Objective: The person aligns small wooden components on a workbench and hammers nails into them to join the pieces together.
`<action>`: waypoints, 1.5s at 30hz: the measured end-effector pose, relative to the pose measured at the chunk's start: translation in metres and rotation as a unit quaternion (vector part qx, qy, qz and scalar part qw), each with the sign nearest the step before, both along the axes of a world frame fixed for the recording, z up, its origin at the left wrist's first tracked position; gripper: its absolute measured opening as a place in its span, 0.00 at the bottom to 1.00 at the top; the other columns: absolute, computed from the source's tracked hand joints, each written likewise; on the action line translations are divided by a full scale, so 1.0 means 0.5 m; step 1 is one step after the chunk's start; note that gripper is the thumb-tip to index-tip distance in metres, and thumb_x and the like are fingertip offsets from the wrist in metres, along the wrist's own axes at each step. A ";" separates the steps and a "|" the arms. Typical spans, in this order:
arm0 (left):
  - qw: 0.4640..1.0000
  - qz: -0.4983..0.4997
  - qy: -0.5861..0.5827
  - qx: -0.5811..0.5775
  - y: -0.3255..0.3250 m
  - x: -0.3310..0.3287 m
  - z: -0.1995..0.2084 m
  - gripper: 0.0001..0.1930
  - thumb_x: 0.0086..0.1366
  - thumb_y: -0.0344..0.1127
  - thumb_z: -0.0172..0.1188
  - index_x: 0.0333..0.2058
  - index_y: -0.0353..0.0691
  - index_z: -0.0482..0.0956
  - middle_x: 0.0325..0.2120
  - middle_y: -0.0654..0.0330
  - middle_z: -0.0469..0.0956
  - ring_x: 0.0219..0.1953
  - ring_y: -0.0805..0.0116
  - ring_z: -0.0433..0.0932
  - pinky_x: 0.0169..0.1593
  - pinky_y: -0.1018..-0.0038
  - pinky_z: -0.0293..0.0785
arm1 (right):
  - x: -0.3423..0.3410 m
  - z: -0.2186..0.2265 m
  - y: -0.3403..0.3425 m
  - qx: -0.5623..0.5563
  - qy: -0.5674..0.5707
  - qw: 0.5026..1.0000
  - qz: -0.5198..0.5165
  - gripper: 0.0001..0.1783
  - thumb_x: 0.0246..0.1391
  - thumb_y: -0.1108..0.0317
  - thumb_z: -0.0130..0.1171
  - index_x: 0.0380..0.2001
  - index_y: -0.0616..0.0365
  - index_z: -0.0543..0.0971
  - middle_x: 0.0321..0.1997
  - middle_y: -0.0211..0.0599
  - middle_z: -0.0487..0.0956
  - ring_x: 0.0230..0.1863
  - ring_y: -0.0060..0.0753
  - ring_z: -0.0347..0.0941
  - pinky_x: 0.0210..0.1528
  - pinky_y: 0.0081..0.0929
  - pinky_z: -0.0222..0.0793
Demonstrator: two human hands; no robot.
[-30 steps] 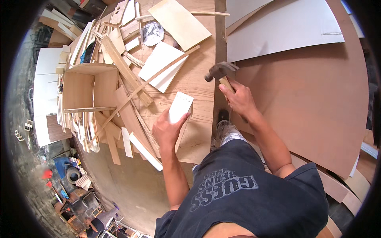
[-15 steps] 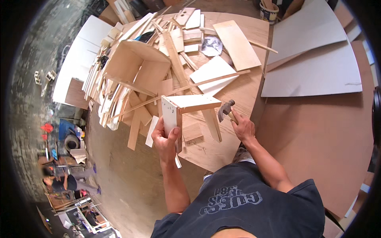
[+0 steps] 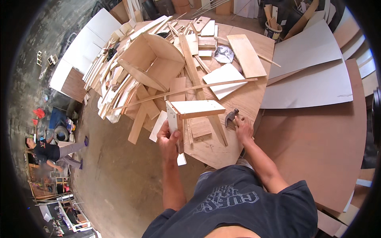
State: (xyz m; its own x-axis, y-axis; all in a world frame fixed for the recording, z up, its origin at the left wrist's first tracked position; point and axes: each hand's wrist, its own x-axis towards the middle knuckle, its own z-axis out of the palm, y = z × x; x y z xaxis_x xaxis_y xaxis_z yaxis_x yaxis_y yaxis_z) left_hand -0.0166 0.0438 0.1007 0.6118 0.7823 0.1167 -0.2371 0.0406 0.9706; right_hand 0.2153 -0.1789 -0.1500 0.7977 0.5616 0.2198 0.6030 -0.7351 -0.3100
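Note:
My left hand [image 3: 168, 143] is closed around the upright leg of an L-shaped wooden piece [image 3: 201, 107], thumb on its near side. This piece is two narrow boards with white faces and bare wood edges, joined at a corner; small dark marks dot the upright one near the joint. Its other board reaches right, above the table. Just past that free end, my right hand [image 3: 245, 131] grips a claw hammer [image 3: 231, 117] by its wooden handle, mostly hidden by the fingers. The dark hammer head is apart from the boards.
A wooden table [image 3: 254, 93] carries a heap of wood strips, an open-sided wooden box [image 3: 152, 61], a white panel [image 3: 224, 80] and a plain board [image 3: 247, 55]. Large sheets [image 3: 307, 71] lie at right. A bucket of offcuts [image 3: 273, 31] stands behind. Another person [image 3: 49, 152] is far left.
The view has shifted, so the table and heap sit lower and further right. Both hands keep their holds; the hammer head has tilted slightly. The other person has moved and shows a wider stance.

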 end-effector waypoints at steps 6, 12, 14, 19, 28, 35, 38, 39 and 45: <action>0.994 -0.076 -0.051 -0.059 0.009 -0.021 -0.050 0.43 0.54 0.60 0.78 0.58 0.30 0.79 0.39 0.61 0.82 0.35 0.76 0.79 0.39 0.77 0.77 | -0.019 0.292 0.023 0.472 0.388 0.784 0.110 0.34 0.60 0.51 0.71 0.65 0.54 0.78 0.62 0.39 0.78 0.61 0.37 0.76 0.65 0.36 0.70; 0.974 -0.195 -0.052 -0.103 -0.005 -0.026 -0.098 0.46 0.51 0.60 0.80 0.59 0.30 0.79 0.47 0.60 0.84 0.48 0.70 0.82 0.53 0.73 0.77 | -0.114 0.681 -0.007 0.114 0.099 0.946 0.287 0.51 0.48 0.40 0.78 0.72 0.50 0.71 0.63 0.46 0.80 0.66 0.50 0.75 0.67 0.42 0.70; 0.968 -0.229 -0.044 -0.095 -0.021 -0.019 -0.100 0.48 0.48 0.61 0.82 0.59 0.30 0.79 0.47 0.60 0.84 0.50 0.70 0.82 0.54 0.73 0.76 | -0.127 0.696 -0.004 0.102 0.120 0.941 0.301 0.49 0.50 0.45 0.76 0.73 0.49 0.70 0.64 0.49 0.78 0.65 0.54 0.75 0.66 0.44 0.72; 0.957 -0.282 -0.040 -0.049 -0.057 -0.012 -0.060 0.50 0.58 0.74 0.68 0.60 0.30 0.78 0.50 0.55 0.83 0.52 0.67 0.80 0.57 0.70 0.73 | -0.164 0.674 -0.020 0.078 0.168 0.938 0.293 0.49 0.47 0.55 0.73 0.73 0.51 0.69 0.52 0.50 0.80 0.54 0.58 0.78 0.60 0.48 0.75; 0.954 -0.299 0.009 -0.004 -0.039 0.005 0.103 0.46 0.81 0.70 0.26 0.55 0.30 0.80 0.41 0.55 0.83 0.41 0.71 0.81 0.45 0.76 0.77 | -0.244 0.702 0.012 0.092 0.085 0.943 0.308 0.47 0.37 0.57 0.77 0.67 0.43 0.76 0.48 0.43 0.81 0.47 0.52 0.81 0.51 0.46 0.79; 0.921 -0.325 -0.069 -0.202 -0.052 0.000 0.156 0.47 0.79 0.71 0.28 0.49 0.27 0.81 0.37 0.50 0.86 0.39 0.67 0.85 0.44 0.73 0.83 | -0.253 0.727 0.030 0.084 0.039 0.942 0.322 0.45 0.37 0.57 0.78 0.65 0.41 0.78 0.45 0.39 0.82 0.46 0.48 0.82 0.50 0.44 0.79; 0.927 -0.313 -0.031 -0.205 -0.047 0.000 0.162 0.44 0.81 0.67 0.28 0.50 0.27 0.81 0.36 0.50 0.86 0.39 0.68 0.85 0.44 0.72 0.83 | -0.258 0.733 0.031 0.076 -0.005 0.942 0.328 0.45 0.38 0.57 0.78 0.66 0.39 0.78 0.44 0.38 0.82 0.46 0.46 0.82 0.50 0.42 0.80; 0.921 -0.321 -0.039 -0.215 -0.048 0.003 0.161 0.43 0.82 0.65 0.29 0.48 0.27 0.81 0.36 0.50 0.86 0.38 0.68 0.85 0.44 0.72 0.83 | -0.259 0.733 0.031 0.074 -0.005 0.942 0.328 0.45 0.38 0.57 0.78 0.66 0.39 0.78 0.44 0.38 0.82 0.46 0.46 0.82 0.50 0.42 0.80; 0.923 -0.311 -0.041 -0.224 -0.037 0.001 0.118 0.37 0.83 0.59 0.31 0.43 0.30 0.82 0.34 0.52 0.86 0.36 0.68 0.84 0.45 0.72 0.81 | -0.268 0.726 0.035 0.056 -0.007 0.944 0.324 0.45 0.42 0.57 0.78 0.68 0.35 0.78 0.42 0.39 0.81 0.46 0.45 0.82 0.50 0.42 0.79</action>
